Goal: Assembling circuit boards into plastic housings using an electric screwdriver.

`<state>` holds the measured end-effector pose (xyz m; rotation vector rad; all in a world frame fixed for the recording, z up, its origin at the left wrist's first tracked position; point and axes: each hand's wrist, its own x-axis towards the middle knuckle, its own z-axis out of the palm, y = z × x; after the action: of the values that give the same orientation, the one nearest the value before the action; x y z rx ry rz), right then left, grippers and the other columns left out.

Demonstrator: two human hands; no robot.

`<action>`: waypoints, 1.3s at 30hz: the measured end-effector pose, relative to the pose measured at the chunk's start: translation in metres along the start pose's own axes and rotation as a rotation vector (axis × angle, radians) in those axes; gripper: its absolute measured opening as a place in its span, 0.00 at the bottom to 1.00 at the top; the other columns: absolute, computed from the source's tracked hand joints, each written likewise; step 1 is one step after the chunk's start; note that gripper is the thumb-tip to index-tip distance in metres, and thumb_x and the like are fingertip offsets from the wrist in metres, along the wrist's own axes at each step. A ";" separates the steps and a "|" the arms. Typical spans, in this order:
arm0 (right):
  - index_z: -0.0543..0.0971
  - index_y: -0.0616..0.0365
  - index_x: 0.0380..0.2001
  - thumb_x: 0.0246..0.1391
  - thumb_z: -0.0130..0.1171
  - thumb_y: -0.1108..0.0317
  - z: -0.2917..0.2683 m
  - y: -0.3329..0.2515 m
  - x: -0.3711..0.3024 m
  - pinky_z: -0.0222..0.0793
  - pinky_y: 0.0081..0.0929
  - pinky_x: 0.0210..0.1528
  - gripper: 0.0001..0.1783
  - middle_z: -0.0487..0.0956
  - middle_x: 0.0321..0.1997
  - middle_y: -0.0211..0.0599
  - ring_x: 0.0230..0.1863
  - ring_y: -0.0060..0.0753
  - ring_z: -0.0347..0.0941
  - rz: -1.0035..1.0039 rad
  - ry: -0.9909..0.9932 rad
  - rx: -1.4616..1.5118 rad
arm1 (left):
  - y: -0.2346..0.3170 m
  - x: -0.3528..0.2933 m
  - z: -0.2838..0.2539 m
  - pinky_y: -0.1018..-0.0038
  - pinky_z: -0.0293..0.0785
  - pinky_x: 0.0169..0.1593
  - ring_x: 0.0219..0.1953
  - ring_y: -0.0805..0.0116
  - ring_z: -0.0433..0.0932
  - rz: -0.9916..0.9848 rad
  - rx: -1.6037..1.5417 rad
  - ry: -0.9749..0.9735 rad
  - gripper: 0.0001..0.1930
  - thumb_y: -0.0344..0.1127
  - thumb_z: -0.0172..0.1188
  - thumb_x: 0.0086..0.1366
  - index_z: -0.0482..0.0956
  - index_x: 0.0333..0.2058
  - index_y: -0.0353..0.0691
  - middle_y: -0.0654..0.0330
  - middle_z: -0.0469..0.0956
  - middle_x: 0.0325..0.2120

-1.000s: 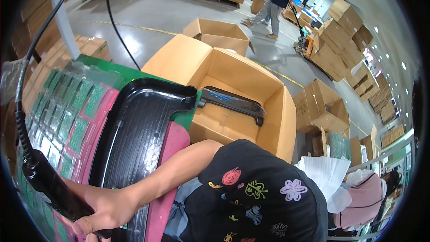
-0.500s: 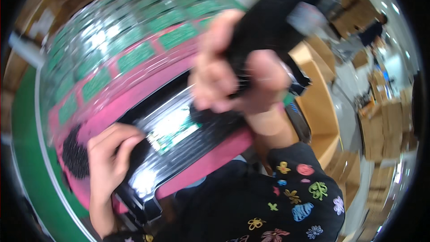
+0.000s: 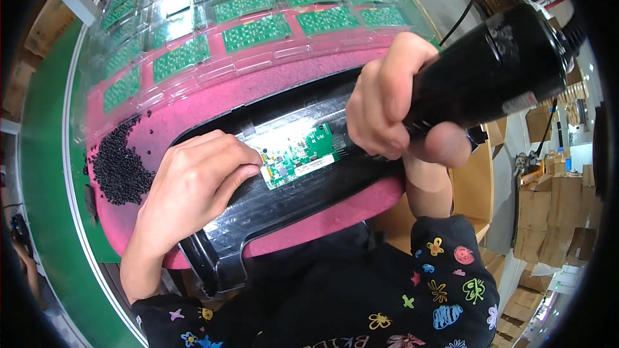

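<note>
A green circuit board [image 3: 300, 154] lies in a long, curved black plastic housing [image 3: 290, 203]. My right hand [image 3: 383, 106] is wrapped around a thick black handheld electric screwdriver [image 3: 493, 71], tilted low over the housing. Its tip end is hidden behind my fingers, close to the board's right edge. At the board's left edge, my left hand [image 3: 196, 180] has thumb and fingertips pressed together over the housing. What they pinch, if anything, is hidden. The pile of small black screws [image 3: 119, 171] lies to the left of that hand.
Under the housing is a pink padded surface [image 3: 329, 216]. Behind it stands a clear plastic tray [image 3: 213, 71] with rows of green boards. A cardboard box [image 3: 474, 187] is at the right, and a cable [image 3: 474, 3] hangs at the upper right.
The screwdriver in my right hand has come down and right, tilting flatter. My left hand has gone from the housing's left part to the board's left edge. The view has shifted.
</note>
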<state>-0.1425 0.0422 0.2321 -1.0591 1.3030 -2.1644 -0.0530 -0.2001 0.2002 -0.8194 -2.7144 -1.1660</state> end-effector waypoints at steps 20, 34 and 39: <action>0.68 0.57 0.45 0.59 0.58 0.47 0.051 0.009 -0.001 0.70 0.22 0.25 0.25 0.72 0.24 0.27 0.19 0.21 0.70 -0.367 -0.114 0.114 | -0.007 -0.014 0.000 0.67 0.74 0.34 0.29 0.58 0.78 0.182 -0.046 0.040 0.08 0.29 0.69 0.52 0.78 0.28 0.34 0.58 0.78 0.24; 0.67 0.59 0.49 0.59 0.60 0.48 0.072 0.021 -0.001 0.66 0.23 0.33 0.27 0.68 0.26 0.27 0.24 0.21 0.67 -0.424 -0.042 0.137 | -0.017 -0.022 -0.003 0.65 0.75 0.37 0.31 0.57 0.79 0.204 -0.150 0.039 0.06 0.31 0.65 0.56 0.79 0.30 0.36 0.57 0.78 0.25; 0.67 0.56 0.47 0.52 0.64 0.39 0.059 0.024 0.001 0.66 0.19 0.19 0.34 0.72 0.23 0.27 0.18 0.21 0.68 -0.315 -0.104 0.072 | -0.013 -0.014 -0.003 0.65 0.72 0.38 0.33 0.56 0.75 0.191 -0.060 0.089 0.20 0.41 0.70 0.49 0.77 0.37 0.35 0.56 0.76 0.28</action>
<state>-0.0990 -0.0039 0.2277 -1.4059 1.0615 -2.3219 -0.0480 -0.2156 0.1902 -0.9845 -2.4784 -1.2160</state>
